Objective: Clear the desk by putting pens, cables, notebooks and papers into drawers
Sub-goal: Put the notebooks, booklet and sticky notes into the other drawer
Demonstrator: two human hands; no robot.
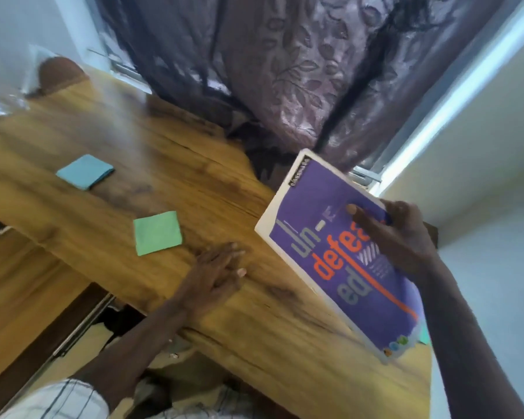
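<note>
Wood-grain worktop (194,189) w/ dark patterned curtain (285,71) behind. Right hand (403,237) holds purple white-edged notebook (339,261) tilted up off the surface at right edge, fingers (363,216) clamped on cover. Left hand (221,273) flat on top, fingers spread, holding nothing. Blue square paper pad (85,172) & green square paper pad (158,232) lie apart, mid-top. Step: stowing notebook. Next probably needs a drawer; none clearly visible.

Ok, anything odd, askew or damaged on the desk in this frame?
Nothing damaged or spilled. The purple notebook is tilted, but only because the right hand holds it above the desk. The blue pad and green pad lie flat, apart. The left hand rests flat, empty.
</note>
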